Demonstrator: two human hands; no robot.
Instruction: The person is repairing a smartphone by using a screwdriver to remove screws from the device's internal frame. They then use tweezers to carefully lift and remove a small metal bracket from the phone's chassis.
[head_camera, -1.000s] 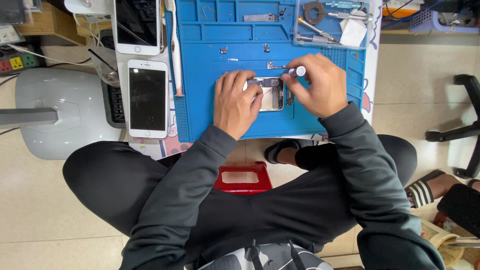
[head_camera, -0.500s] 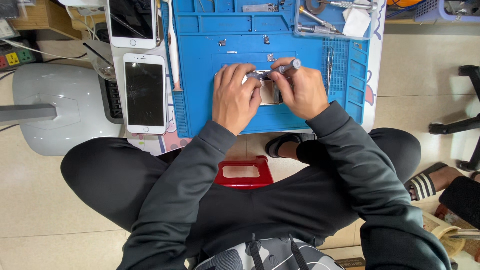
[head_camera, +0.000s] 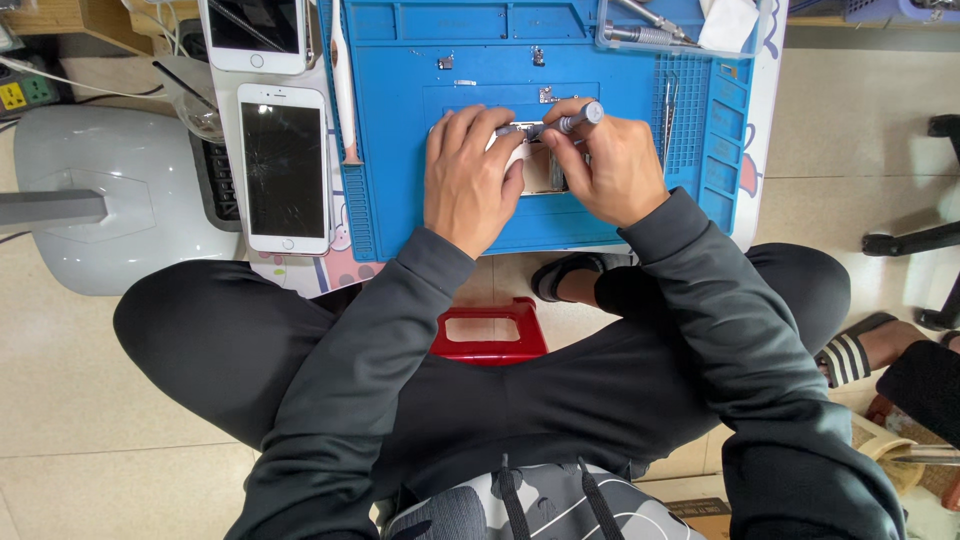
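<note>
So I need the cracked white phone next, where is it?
The cracked phone lies screen up in the head view, left of the blue mat, below another white phone, beside the left hand.
</note>
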